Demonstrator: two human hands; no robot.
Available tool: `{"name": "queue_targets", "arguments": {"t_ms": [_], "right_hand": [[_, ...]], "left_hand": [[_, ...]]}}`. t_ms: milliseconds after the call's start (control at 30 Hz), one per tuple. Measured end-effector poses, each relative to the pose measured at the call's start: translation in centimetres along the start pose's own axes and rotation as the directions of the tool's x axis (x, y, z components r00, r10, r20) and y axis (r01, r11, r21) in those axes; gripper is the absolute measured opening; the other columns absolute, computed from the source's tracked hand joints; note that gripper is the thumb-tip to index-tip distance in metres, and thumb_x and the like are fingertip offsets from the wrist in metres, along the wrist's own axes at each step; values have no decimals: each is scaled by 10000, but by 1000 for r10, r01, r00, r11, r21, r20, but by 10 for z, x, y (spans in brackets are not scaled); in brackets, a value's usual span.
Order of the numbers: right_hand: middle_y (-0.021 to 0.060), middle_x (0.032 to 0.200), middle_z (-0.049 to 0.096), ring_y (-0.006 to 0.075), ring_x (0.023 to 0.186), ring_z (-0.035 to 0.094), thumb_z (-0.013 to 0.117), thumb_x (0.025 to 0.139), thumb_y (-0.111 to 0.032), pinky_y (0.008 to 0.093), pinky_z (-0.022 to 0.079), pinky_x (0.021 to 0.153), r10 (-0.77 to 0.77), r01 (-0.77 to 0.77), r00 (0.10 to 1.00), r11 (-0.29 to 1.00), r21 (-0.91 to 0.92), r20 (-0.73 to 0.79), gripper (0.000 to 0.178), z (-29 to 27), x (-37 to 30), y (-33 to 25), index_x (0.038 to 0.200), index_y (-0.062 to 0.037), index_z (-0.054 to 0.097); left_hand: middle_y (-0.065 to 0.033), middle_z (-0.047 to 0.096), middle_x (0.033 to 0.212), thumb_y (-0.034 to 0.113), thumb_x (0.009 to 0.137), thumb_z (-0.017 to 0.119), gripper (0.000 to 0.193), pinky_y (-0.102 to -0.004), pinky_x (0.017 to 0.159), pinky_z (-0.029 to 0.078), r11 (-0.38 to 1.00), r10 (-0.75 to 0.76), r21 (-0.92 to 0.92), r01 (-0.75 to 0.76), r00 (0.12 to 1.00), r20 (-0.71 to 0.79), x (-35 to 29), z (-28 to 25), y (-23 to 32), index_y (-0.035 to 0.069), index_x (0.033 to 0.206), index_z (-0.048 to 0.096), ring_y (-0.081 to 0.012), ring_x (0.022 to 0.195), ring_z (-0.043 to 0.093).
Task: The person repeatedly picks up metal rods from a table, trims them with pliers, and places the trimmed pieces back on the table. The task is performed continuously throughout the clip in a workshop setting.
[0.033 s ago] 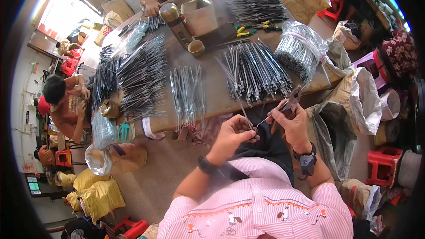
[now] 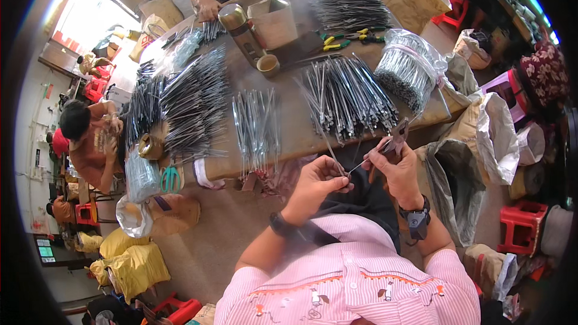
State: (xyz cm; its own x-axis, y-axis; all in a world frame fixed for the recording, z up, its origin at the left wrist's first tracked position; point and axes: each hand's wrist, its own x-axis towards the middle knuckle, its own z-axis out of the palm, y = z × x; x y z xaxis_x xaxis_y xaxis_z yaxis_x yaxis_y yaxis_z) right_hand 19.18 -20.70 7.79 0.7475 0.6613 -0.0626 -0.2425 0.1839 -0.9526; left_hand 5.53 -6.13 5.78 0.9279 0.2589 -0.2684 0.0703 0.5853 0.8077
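Observation:
My left hand (image 2: 319,182) pinches a thin metal rod (image 2: 337,155) in front of my lap, just below the table's near edge. My right hand (image 2: 402,171) grips a pair of brown-handled pliers (image 2: 394,142) whose jaws close on the rod's far end. Both hands hover over my dark trousers. On the brown table (image 2: 301,132) above them lie a fan of grey metal rods (image 2: 346,99) and a smaller neat row of rods (image 2: 256,126).
A clear bag of rods (image 2: 409,69) stands at the table's right. A metal flask (image 2: 241,30), a cup (image 2: 268,65), a cardboard box (image 2: 277,21) and yellow-handled pliers (image 2: 337,41) lie farther back. Other people work at the far side and left. Open sacks (image 2: 463,186) and red stools (image 2: 521,222) crowd my right.

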Motion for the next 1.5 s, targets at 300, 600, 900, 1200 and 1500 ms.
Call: {"name": "queue_targets", "arguments": {"t_ms": [300,600,900,1200,1500], "right_hand": [[88,786,654,142,668,649,641,877,-23,256,503,463,10,-5,999,994,107,-45,99,3,-6,6,933,-16,560],[65,784,634,142,671,646,641,859,7,257,500,462,46,-46,999,999,13,-6,140,11,-15,15,958,-15,545],[100,821,649,147,653,627,597,887,-30,256,504,517,-129,117,954,991,-60,-270,184,-7,-4,1,1060,0,543],[67,735,608,145,628,605,659,856,-71,262,490,506,136,-131,986,990,48,-96,139,-25,-11,9,938,-8,567],[109,839,658,164,656,637,653,866,-49,272,535,585,185,-170,981,960,222,-51,133,-28,-7,17,976,-9,589]], "left_hand": [[-93,647,868,-52,782,688,157,-321,744,576,999,40,22,-39,998,-49,-5,3,4,-20,919,619,-202,792,668],[-106,668,874,6,830,671,147,-265,727,555,997,22,76,-19,999,-32,-7,6,4,-54,954,620,-174,799,668],[-71,665,823,-13,807,697,182,-253,679,567,998,-50,23,51,999,-6,-4,1,-13,-20,973,625,-130,752,662],[-74,652,902,-41,835,626,238,-255,675,557,978,-162,139,153,985,55,-3,19,-7,-39,1073,621,-173,823,680],[-79,660,914,-7,846,636,235,-245,669,544,969,-191,173,177,979,73,-6,16,0,-52,1077,618,-171,832,677]]}}
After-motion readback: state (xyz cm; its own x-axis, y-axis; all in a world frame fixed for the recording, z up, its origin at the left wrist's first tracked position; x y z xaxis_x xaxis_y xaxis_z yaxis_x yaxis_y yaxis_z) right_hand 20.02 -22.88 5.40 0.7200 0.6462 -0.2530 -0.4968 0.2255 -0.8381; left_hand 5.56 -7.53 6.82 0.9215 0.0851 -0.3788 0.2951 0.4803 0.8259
